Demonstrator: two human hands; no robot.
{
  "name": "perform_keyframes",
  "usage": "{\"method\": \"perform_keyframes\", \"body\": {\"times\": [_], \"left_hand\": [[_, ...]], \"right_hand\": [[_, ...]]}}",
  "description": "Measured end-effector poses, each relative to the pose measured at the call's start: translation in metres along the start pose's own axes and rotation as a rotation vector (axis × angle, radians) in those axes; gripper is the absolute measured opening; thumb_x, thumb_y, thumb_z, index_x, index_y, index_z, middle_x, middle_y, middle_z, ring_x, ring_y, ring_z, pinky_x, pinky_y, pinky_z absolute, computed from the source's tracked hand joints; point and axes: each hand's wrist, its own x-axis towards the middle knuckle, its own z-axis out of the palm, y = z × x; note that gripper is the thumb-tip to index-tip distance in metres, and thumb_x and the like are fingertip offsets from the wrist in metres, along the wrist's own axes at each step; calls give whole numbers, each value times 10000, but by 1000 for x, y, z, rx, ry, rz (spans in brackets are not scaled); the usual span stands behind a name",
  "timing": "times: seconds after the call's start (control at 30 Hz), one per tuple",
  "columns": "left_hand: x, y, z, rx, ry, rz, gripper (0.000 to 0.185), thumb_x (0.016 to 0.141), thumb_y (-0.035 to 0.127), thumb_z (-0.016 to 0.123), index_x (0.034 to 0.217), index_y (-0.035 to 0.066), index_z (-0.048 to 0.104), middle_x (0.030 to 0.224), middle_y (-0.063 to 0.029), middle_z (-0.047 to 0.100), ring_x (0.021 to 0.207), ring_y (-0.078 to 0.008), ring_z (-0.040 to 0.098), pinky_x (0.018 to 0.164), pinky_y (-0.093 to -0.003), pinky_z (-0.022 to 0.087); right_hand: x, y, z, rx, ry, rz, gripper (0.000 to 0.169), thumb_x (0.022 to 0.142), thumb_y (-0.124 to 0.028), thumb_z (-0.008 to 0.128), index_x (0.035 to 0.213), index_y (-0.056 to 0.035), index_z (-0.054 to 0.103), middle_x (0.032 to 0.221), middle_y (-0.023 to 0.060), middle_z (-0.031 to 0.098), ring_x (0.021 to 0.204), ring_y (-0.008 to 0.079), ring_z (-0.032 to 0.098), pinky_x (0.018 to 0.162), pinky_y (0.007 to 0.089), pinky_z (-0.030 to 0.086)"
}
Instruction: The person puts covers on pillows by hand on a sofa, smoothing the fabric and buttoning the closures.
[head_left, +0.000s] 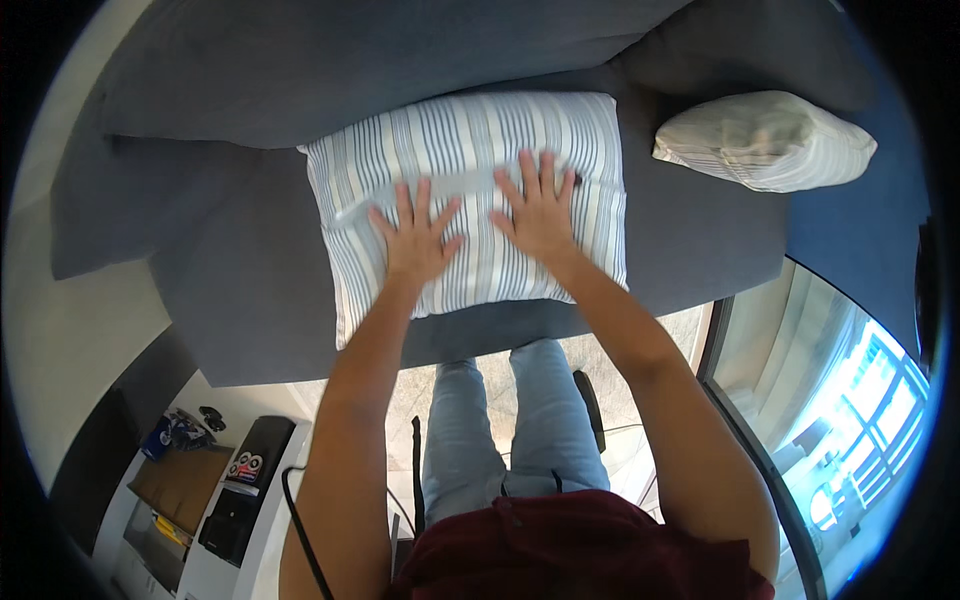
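Note:
A striped cushion (465, 142) in white, blue-grey and beige lies flat on the seat of a dark grey sofa (240, 240). An overlapping fabric flap runs across its middle. My left hand (418, 240) rests on the cushion's left half, fingers spread and palm down. My right hand (538, 210) lies the same way on the right half, its fingertips reaching past the flap's edge. Neither hand grips the fabric. A small dark spot shows on the cushion just beside the right hand's fingers.
Another striped cushion (765, 142) sits at the sofa's right end. Large grey back cushions (360, 60) line the far side. At lower left stands a white cabinet (259, 502) with a cardboard box (184, 480) and black items. A dark-framed glass or mirror (765, 465) is at lower right.

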Motion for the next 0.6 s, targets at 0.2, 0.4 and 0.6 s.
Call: {"method": "perform_keyframes", "body": {"times": [0.2,0.4,0.6], "left_hand": [[-33,17,47,-82,-385,-110,622,851,576,419,1409,333,295,1514,-133,115,1381,-404,61,942,-762,4],[-34,7,14,-80,86,6,499,851,389,499,1326,259,424,1378,-113,367,1312,-346,278,993,-677,103],[-43,-59,-48,-43,424,-168,468,719,110,613,1175,127,509,1177,-66,498,1067,-264,465,872,-449,330]], "right_hand": [[-58,3,56,48,19,24,618,809,-517,525,1344,-227,420,1457,159,262,1343,421,179,1040,605,150],[-44,-10,21,93,-46,21,580,815,-416,577,1326,-178,442,1437,166,286,1343,405,193,1036,540,194],[-9,-43,-39,211,208,-130,420,762,-194,646,1171,-156,562,1144,81,492,1056,275,464,864,442,352]]}}
